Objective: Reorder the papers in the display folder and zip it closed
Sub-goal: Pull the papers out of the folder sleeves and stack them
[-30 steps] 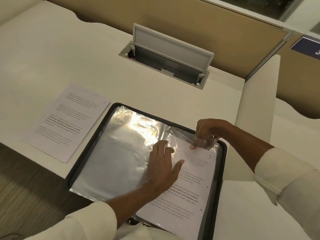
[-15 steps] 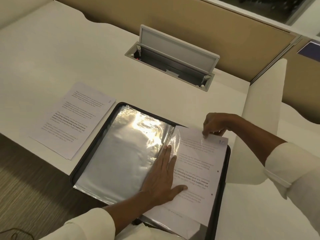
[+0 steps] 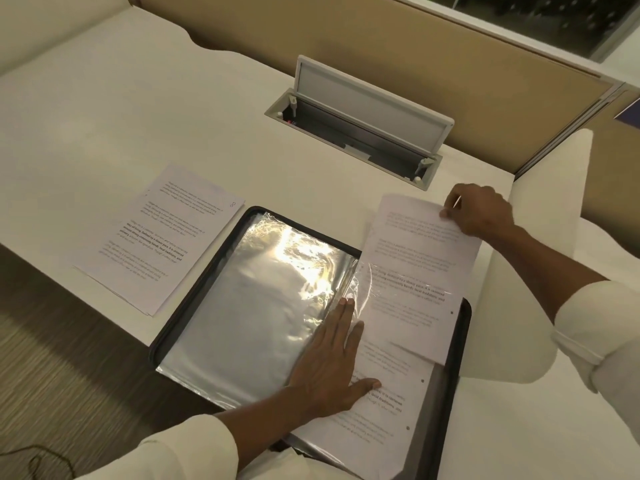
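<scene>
Paper point(image 3: 420, 268) | top edge pinched by right hand point(image 3: 479, 211) | left hand point(image 3: 332, 362) flat on display folder point(image 3: 249, 306)

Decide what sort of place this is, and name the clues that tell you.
Probably an office cubicle: a white desk with a flip-up cable box set into it, and a tan partition panel along its back.

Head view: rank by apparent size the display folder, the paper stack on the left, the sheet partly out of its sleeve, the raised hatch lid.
1. display folder, clearly largest.
2-3. paper stack and half-out sheet: look alike, unranked.
4. hatch lid, smallest, though farthest away.
</scene>
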`<action>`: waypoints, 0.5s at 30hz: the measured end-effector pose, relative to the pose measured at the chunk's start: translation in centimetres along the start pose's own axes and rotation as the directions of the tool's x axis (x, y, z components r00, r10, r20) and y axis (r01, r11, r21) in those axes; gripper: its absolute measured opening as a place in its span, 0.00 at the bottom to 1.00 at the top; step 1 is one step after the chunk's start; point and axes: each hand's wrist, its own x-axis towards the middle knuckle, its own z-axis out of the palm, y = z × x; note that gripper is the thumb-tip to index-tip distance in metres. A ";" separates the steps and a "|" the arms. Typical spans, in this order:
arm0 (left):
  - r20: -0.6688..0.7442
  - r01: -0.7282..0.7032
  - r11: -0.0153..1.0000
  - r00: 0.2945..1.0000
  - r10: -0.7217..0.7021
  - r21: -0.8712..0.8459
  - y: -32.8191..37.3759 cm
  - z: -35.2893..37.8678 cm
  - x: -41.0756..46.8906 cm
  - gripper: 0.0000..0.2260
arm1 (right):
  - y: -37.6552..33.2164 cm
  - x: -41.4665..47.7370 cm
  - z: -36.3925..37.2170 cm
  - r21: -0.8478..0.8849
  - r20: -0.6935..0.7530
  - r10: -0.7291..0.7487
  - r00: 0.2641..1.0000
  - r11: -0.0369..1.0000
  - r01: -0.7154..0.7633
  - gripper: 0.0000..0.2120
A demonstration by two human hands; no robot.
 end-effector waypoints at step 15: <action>0.086 0.024 0.999 0.996 -0.026 0.034 0.4 -0.8 0.6 0.47 | -1.5 -2.5 -9.9 -0.028 -0.666 -0.325 0.671 0.910 0.413 0.08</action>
